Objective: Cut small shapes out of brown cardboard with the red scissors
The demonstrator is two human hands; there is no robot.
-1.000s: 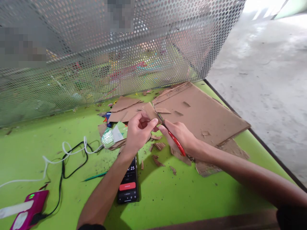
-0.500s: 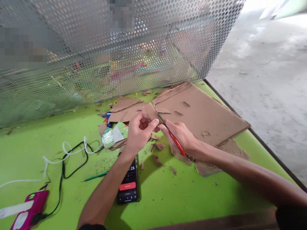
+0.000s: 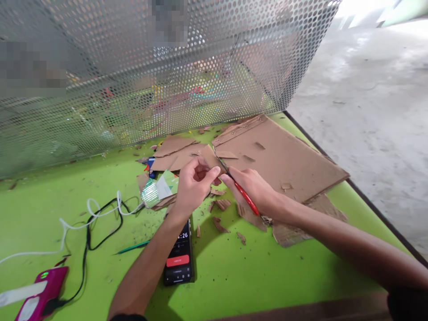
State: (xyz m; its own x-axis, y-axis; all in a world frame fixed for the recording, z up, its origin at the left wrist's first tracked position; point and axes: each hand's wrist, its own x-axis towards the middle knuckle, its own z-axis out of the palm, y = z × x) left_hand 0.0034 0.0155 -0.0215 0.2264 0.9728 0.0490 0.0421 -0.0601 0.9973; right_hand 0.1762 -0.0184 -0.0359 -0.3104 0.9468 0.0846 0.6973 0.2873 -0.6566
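Observation:
Pinched in my left hand [image 3: 197,183] is a small strip of brown cardboard [image 3: 209,157]. My right hand [image 3: 249,187] is closed round a pair of red-handled scissors [image 3: 245,198]. The scissors' thin dark blades lie along the strip's right edge, and how far apart they are is hard to make out. Both hands are close together above the table, in front of a large flat cardboard sheet [image 3: 281,156]. Below them lie several torn cardboard scraps [image 3: 222,204].
On the green table [image 3: 234,276] lie a phone [image 3: 179,261], a green pencil-like stick [image 3: 133,246], black and white cables [image 3: 88,236] and a magenta device [image 3: 50,285]. Cardboard pieces [image 3: 175,145] sit farther back. A perforated metal panel [image 3: 187,89] closes off the far side.
The scissors and my right hand have shifted very slightly right and down; the blades have tilted a little. My left hand keeps its pinch on the cardboard strip.

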